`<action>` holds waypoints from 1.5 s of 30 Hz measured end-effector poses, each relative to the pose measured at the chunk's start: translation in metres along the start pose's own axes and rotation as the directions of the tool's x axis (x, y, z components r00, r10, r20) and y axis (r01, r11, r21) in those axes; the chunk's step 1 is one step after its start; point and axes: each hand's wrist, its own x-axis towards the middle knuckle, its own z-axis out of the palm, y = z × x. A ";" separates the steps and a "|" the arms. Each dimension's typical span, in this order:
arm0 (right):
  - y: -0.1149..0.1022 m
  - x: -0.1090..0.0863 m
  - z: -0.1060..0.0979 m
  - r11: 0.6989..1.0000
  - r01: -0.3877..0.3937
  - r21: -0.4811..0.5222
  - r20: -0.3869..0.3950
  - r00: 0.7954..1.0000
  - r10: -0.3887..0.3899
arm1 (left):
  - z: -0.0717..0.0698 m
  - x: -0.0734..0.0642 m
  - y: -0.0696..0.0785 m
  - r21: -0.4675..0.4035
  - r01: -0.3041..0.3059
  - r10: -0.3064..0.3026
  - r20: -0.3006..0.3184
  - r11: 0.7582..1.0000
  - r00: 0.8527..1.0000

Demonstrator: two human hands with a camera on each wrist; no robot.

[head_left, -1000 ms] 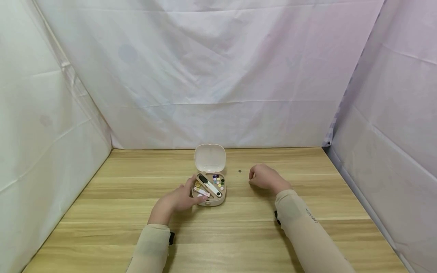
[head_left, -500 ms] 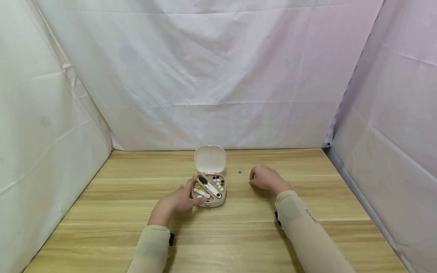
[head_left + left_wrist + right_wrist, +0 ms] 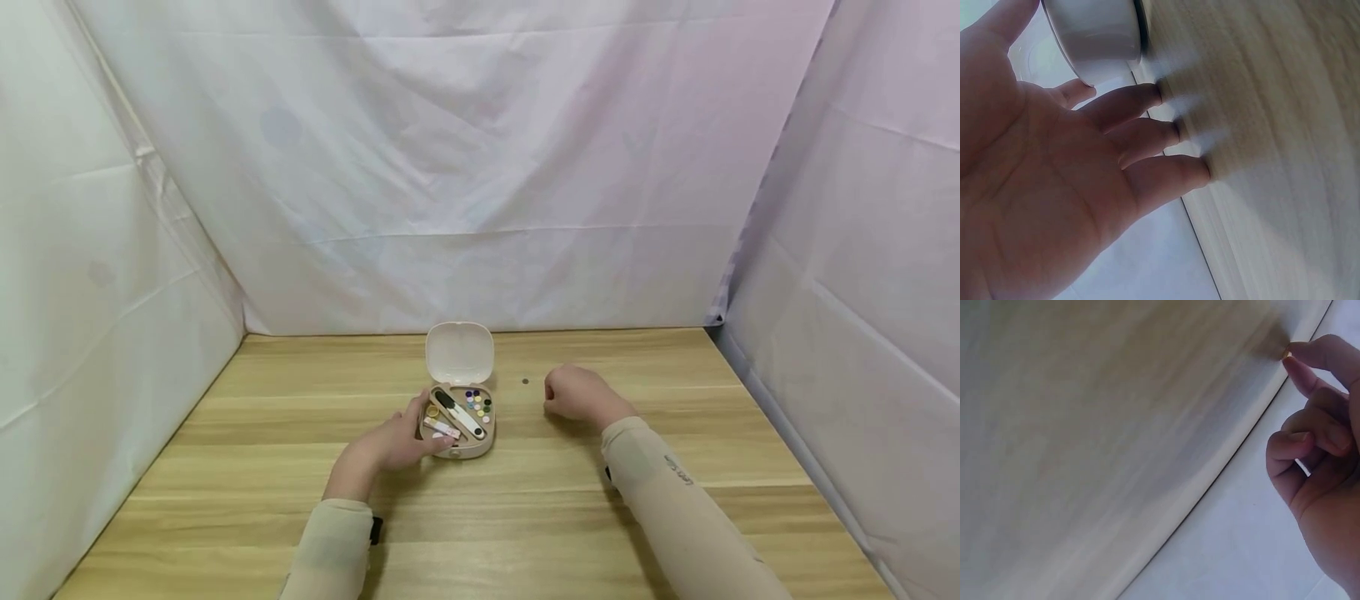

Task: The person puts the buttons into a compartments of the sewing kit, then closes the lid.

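A small cream sewing box (image 3: 468,452) stands on the table, its lid (image 3: 460,354) raised at the back. Inside lie a slim white-and-black tool (image 3: 468,423), several coloured buttons (image 3: 477,407), a patterned white strip (image 3: 441,428) and a gold ring-shaped piece (image 3: 432,411). My left hand (image 3: 393,442) holds the box at its left side, thumb across the front corner. In the left wrist view, the other fingertips (image 3: 1200,172) touch the table. Right of the box, my right hand (image 3: 581,394) pinches a tiny yellowish piece (image 3: 1286,354) between thumb and forefinger, close to the tabletop; its kind is unclear.
A small dark round piece (image 3: 525,381) lies on the wooden table (image 3: 480,533) between the box and my right hand. White cloth walls (image 3: 450,167) close off the back and both sides.
My right hand turns slightly, so its thumb and forefinger show less in the head view. The left hand stays on the box. The head view shifts a little.
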 end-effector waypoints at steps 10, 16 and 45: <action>-0.008 -0.001 -0.006 0.984 0.008 0.178 -0.042 0.999 0.000 | 0.000 0.000 0.000 0.003 0.001 -0.001 -0.002 1.000 1.000; -0.015 0.003 -0.012 0.953 0.087 0.291 -0.133 0.990 -0.050 | 0.000 0.000 -0.002 -0.003 0.006 -0.006 0.000 1.000 1.000; -0.048 0.013 -0.011 0.877 0.182 0.445 -0.249 0.966 -0.074 | 0.000 0.000 -0.001 0.025 -0.003 0.004 -0.003 1.000 1.000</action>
